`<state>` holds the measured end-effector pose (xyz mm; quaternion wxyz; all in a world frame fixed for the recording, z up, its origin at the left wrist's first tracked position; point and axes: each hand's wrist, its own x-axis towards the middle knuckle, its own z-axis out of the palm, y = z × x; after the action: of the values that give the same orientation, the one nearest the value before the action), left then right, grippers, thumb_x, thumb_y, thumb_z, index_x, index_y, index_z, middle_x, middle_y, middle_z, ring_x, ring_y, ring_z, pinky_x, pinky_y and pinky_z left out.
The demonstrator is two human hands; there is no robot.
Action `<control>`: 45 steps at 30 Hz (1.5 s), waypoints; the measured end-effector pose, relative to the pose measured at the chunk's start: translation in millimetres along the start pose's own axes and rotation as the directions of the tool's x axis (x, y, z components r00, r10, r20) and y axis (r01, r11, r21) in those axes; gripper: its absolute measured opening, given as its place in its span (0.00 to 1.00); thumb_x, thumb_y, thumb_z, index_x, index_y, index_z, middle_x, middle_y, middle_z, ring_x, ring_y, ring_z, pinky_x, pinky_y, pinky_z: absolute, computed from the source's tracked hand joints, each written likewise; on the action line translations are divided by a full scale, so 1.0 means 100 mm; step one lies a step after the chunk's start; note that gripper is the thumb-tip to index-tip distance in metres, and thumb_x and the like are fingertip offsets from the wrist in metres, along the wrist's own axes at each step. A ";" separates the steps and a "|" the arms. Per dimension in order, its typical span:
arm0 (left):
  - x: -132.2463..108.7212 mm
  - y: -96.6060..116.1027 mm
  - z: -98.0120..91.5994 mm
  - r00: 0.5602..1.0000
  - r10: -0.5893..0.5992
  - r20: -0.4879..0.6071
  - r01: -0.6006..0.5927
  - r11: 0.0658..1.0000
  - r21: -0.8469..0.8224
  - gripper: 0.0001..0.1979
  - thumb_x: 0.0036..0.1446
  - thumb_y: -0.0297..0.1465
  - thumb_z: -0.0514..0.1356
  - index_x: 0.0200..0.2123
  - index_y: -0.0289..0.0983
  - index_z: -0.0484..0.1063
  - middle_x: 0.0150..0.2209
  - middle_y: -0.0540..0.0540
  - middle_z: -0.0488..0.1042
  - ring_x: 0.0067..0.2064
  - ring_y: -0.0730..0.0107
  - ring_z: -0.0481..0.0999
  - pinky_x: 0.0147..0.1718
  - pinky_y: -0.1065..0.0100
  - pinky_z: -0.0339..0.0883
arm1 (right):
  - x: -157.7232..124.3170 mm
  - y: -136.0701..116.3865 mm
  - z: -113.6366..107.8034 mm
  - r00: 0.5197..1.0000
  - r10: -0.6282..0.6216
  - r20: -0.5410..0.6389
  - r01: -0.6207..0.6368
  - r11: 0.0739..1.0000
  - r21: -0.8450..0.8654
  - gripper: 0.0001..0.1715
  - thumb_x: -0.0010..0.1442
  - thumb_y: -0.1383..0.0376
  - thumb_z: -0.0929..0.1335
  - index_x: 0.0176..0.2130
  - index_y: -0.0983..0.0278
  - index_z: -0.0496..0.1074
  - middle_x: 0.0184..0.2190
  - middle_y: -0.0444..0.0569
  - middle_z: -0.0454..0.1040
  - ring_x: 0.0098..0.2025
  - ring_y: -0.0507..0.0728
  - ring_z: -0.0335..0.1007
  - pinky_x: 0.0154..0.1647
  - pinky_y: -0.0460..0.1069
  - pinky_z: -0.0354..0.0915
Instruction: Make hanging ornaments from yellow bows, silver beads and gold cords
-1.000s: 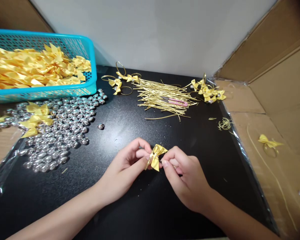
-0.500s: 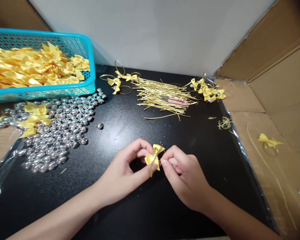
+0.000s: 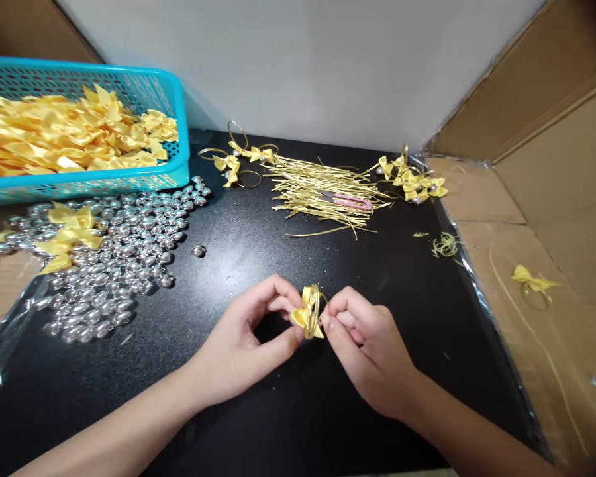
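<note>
Between thumb and fingers, my left hand [image 3: 263, 331] pinches a yellow ribbon bow [image 3: 299, 318] above the black tabletop. A loop of gold wire [image 3: 312, 313] stands at the bow, its near side towards me. Just to the right, my right hand [image 3: 360, 338] is closed in a pinch on the thin end of that gold wire, close to the bow's edge. The exact spot where the wire meets the bow is hard to make out. Beyond the hands lies a bundle of cut gold wires [image 3: 312, 189], with pink-handled snips [image 3: 347, 201] on top.
A turquoise basket [image 3: 185, 132] full of yellow bows stands at back left. Silver beads [image 3: 124, 252] spread before it, with several bows on them. Finished-looking bow rings [image 3: 417, 182] sit at back right. Wire scraps [image 3: 447, 245] and cardboard [image 3: 551, 331] are on the right.
The bow and its wire loop have turned in my left fingers, so the loop now faces more to the right. My right hand stays nearly in place, pinching the wire.
</note>
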<state>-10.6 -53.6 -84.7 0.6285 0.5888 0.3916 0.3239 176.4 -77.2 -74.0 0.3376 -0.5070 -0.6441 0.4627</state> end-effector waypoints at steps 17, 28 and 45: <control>0.01 0.00 0.05 0.993 -0.099 -0.069 0.087 0.983 -0.162 0.07 0.63 0.34 0.59 0.33 0.38 0.67 0.30 0.53 0.69 0.33 0.75 0.68 0.34 0.72 0.61 | -0.02 0.00 0.02 0.999 -0.024 -0.027 0.023 0.999 -0.023 0.08 0.62 0.72 0.61 0.31 0.63 0.63 0.15 0.32 0.52 0.15 0.44 0.46 0.18 0.42 0.45; 0.02 0.00 0.06 0.991 -0.122 -0.063 0.109 0.978 -0.176 0.08 0.63 0.35 0.58 0.34 0.38 0.66 0.29 0.53 0.65 0.31 0.75 0.64 0.31 0.73 0.58 | -0.02 0.02 0.05 0.999 0.001 -0.041 -0.003 0.999 -0.036 0.07 0.61 0.71 0.61 0.30 0.62 0.62 0.15 0.35 0.59 0.16 0.45 0.51 0.18 0.42 0.49; 0.00 0.01 0.08 0.991 -0.102 -0.091 0.089 0.986 -0.140 0.08 0.61 0.33 0.60 0.31 0.38 0.66 0.27 0.53 0.67 0.30 0.75 0.66 0.30 0.73 0.60 | -0.03 0.06 0.07 0.999 -0.043 -0.027 0.043 0.999 -0.009 0.07 0.63 0.71 0.61 0.32 0.62 0.62 0.16 0.33 0.53 0.16 0.45 0.47 0.19 0.42 0.46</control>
<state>-3.4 -58.0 -84.0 0.6619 0.5090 0.4267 0.3475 173.1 -81.3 -81.6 0.3539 -0.5006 -0.6523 0.4457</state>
